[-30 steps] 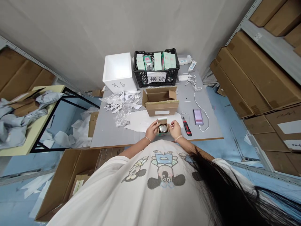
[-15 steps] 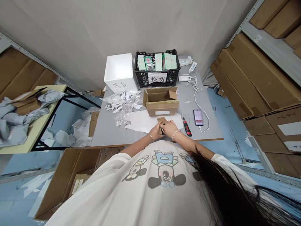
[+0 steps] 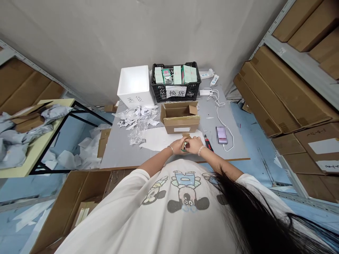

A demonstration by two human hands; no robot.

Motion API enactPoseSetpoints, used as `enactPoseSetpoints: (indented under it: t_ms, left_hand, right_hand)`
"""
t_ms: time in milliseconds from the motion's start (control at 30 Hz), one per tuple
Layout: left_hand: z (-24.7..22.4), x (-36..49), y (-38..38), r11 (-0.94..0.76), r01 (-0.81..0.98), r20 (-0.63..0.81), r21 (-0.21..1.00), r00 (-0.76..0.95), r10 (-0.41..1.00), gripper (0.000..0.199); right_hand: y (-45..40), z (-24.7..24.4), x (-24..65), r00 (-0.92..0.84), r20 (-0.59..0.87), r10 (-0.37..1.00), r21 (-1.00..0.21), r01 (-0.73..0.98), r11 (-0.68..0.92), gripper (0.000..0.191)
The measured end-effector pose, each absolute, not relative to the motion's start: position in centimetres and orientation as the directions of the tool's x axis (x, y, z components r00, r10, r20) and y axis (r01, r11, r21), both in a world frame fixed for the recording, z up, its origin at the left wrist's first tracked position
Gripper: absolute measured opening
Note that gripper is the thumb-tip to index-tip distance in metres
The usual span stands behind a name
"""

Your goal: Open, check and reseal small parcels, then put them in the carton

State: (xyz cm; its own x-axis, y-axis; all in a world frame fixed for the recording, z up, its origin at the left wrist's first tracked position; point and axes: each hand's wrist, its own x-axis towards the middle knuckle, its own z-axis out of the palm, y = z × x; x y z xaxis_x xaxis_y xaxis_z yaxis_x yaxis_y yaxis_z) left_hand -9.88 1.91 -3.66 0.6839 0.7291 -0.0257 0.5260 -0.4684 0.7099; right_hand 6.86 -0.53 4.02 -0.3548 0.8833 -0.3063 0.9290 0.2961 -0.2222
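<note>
Both hands meet at the table's front edge around a small brown box, whose raised flap shows above the fingers. My left hand grips its left side, and my right hand has its fingers over the right side. Between the hands a bit of green shows; the rest of the box is hidden. Just behind stands an open cardboard box with a white label. White paper lies beneath and to the left. A red and black cutter is right of my right hand.
Behind are a white foam box and a black crate of green-and-white boxes. Bubble wrap and paper scraps lie left. A phone with a white cable is right. A large open carton sits lower left.
The view has shifted slightly. My hands have turned the small box a little, and green now shows between them. My right forearm now partly covers the cutter.
</note>
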Motion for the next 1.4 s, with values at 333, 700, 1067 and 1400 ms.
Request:
enactPoseSetpoints:
  t_ms: [333,700,1067,1400]
  left_hand:
    - [-2.0,-14.0,2.7,-0.507,0.676,-0.136,0.535,0.661,0.738,0.089]
    - [-0.9,-13.2,2.6,-0.514,0.773,-0.228,0.373,0.613,0.756,0.081]
    - [-2.6,-18.4,2.7,-0.407,0.833,-0.109,0.376,0.476,0.873,0.088]
    - [-2.7,-16.3,1.9,-0.365,0.658,-0.028,0.658,0.507,0.862,0.091]
  right_hand:
    - [-1.2,1.4,11.3,-0.269,0.061,0.961,-0.674,0.699,0.239,0.052]
    - [-1.6,-1.2,12.1,-0.014,0.046,0.999,-0.818,0.574,0.046,0.038]
    - [-1.4,0.7,14.8,0.152,-0.68,0.717,-0.724,-0.292,-0.624,0.033]
    - [-1.1,3.1,13.0,0.059,-0.307,0.95,-0.938,0.151,-0.313,0.036]
